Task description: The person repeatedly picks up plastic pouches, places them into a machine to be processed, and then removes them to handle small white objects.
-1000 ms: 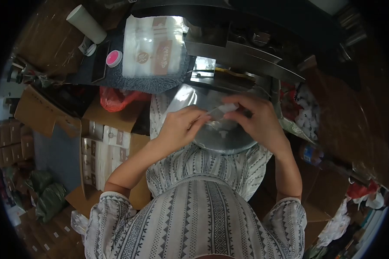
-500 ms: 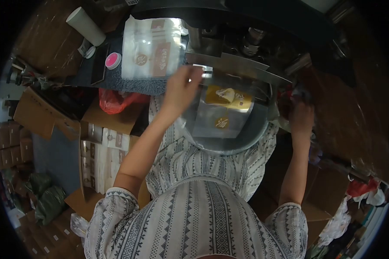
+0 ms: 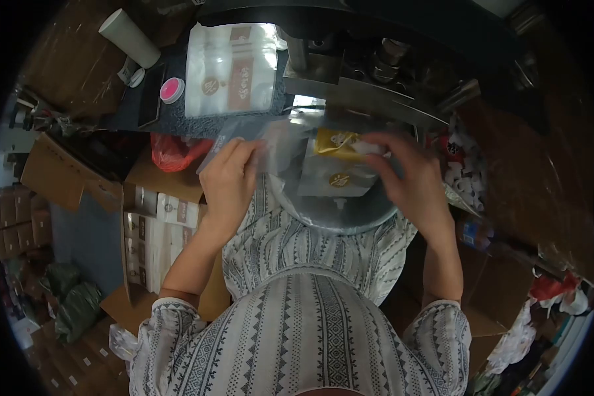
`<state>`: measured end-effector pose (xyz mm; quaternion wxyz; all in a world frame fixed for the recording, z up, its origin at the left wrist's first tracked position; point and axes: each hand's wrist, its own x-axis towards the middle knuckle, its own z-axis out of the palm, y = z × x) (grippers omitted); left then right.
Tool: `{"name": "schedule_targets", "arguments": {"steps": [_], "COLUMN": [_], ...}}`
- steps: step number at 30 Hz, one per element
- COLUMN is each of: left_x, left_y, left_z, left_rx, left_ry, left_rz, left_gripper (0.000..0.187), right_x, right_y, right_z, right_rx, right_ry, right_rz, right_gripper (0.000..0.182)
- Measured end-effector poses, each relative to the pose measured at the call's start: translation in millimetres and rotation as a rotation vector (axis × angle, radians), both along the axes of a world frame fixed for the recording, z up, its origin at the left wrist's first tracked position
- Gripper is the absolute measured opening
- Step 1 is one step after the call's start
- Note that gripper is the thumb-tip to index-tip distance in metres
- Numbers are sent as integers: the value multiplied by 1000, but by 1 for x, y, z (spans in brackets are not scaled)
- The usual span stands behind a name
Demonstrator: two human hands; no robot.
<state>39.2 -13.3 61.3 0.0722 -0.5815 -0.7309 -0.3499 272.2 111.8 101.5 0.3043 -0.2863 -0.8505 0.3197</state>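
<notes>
My left hand (image 3: 230,181) is closed, thumb and fingers pinching a clear plastic pouch (image 3: 226,140) with faint print, left of the basin. Over the right side of a grey basin (image 3: 350,231) is my right hand (image 3: 412,175), its thumb and index finger closed round a small white piece (image 3: 374,146) whose exact kind I cannot make out. Just left of those fingertips, a clear pouch with a gold printed band (image 3: 330,146) lies over the basin. The basin rests on my lap, below the metal front of a machine (image 3: 383,92).
A stack of white printed pouches (image 3: 208,69) lies on a blue-grey cloth, beside a pink-topped round tub (image 3: 172,90). On the right are several small white pieces (image 3: 465,181) in a bag. An open carton (image 3: 148,247) with packed pouches stands at lower left.
My left hand has moved from the machine's front to the left and towards me, now with a clear pouch. My right hand has come from the bag at right to the gold-banded pouch.
</notes>
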Motion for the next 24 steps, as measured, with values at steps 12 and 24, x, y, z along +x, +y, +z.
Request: {"name": "schedule_targets", "arguments": {"steps": [12, 24], "left_x": [43, -33], "left_y": [46, 71], "left_z": [-31, -37], "left_rx": [-445, -217], "left_ry": [-779, -750], "left_rz": [-397, -100], "left_gripper": [16, 35], "right_x": [8, 109], "right_y": [5, 39], "right_z": [-6, -45], "right_rx": [-190, 196], "right_ry": [-39, -809], "right_rz": [-168, -543], "right_gripper": [34, 21]}}
